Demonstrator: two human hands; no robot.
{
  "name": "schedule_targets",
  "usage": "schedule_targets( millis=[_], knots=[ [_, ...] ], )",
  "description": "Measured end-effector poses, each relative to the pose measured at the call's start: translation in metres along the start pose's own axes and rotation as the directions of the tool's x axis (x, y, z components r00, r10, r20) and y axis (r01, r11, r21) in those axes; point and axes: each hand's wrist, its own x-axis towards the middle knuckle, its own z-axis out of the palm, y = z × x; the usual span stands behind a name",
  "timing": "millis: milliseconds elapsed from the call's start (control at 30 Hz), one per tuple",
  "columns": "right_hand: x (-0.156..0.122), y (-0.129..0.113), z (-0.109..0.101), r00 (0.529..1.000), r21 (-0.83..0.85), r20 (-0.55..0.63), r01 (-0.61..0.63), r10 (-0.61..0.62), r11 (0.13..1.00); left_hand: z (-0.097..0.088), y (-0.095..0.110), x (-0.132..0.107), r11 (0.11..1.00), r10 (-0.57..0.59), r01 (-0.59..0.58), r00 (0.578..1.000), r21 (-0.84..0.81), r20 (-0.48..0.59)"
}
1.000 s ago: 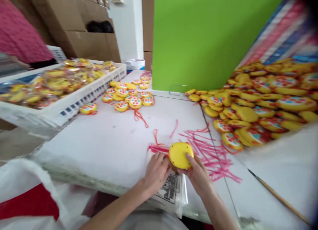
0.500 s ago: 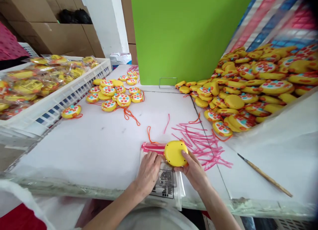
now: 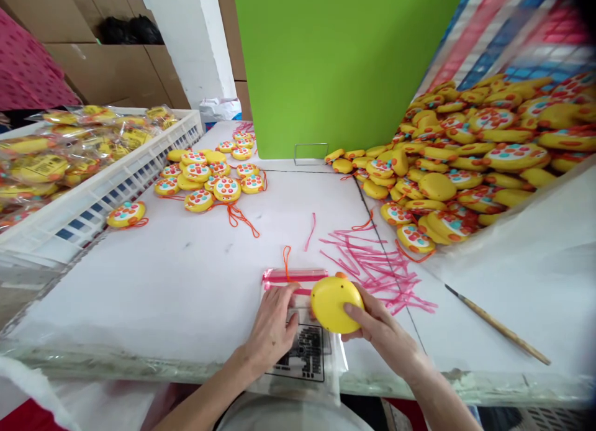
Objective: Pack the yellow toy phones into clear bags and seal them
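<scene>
Right hand (image 3: 382, 325) has the yellow plastic toy (image 3: 331, 305) gripped, thumb across its back, over the printed plastic bag (image 3: 310, 350) at the table's (image 3: 139, 294) near edge! Left hand (image 3: 271, 322) lies over the bag's left side, fingers curled; can't tell whether they're pinching anything.

Toy (image 3: 330, 303) above plastic bags (image 3: 308, 353)

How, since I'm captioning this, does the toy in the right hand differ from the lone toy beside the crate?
The held toy shows a plain yellow side with small dark spots; the lone toy shows a white top with coloured dots. The held toy is gripped in the right hand; the lone toy lies on the tabletop. Both have rounded yellow bodies.
</scene>
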Motion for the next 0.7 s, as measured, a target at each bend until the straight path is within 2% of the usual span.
schedule_targets(
  millis=[100, 200, 267, 333, 367, 433, 500, 567, 700],
  knots=[
    [-0.008, -0.005, -0.006, 0.988, -0.130, 0.149, -0.017, 0.037, 0.991, -0.002, -0.005, -0.001, 1.000, 0.024, -0.024, 1.000, -0.004, 0.011],
    [-0.009, -0.011, -0.001, 0.956, -0.057, 0.278, -0.076, 0.088, 0.996, -0.002, -0.006, 0.001, 0.996, 0.080, -0.081, 0.997, 0.042, 0.024],
    [-0.004, -0.014, 0.009, 0.962, 0.081, 0.264, -0.092, 0.068, 0.993, -0.001, -0.006, 0.002, 0.988, 0.123, -0.125, 0.992, 0.094, 0.021],
    [0.006, -0.014, 0.019, 0.984, 0.145, 0.178, -0.023, -0.003, 0.989, -0.001, -0.005, 0.002, 0.968, 0.177, -0.176, 0.984, 0.178, 0.015],
    [0.011, -0.013, 0.024, 0.990, 0.109, 0.131, 0.035, -0.049, 0.993, 0.000, -0.004, 0.002, 0.954, 0.210, -0.206, 0.978, 0.219, 0.005],
    [0.022, -0.009, 0.032, 0.987, -0.094, 0.079, 0.145, -0.138, 0.985, 0.000, -0.003, 0.001, 0.925, 0.280, -0.261, 0.959, 0.275, -0.034],
    [0.029, -0.007, 0.035, 0.976, -0.353, 0.101, 0.215, -0.192, 0.911, -0.001, 0.000, 0.002, 0.907, 0.337, -0.300, 0.938, 0.296, -0.083],
    [0.030, -0.006, 0.036, 0.963, -0.527, 0.161, 0.269, -0.216, 0.806, -0.003, 0.002, 0.003, 0.901, 0.362, -0.318, 0.926, 0.294, -0.107],
    [0.027, -0.010, 0.033, 0.944, -0.649, 0.189, 0.328, -0.272, 0.687, -0.019, 0.000, 0.003, 0.922, 0.343, -0.308, 0.931, 0.236, -0.128]
  ],
)
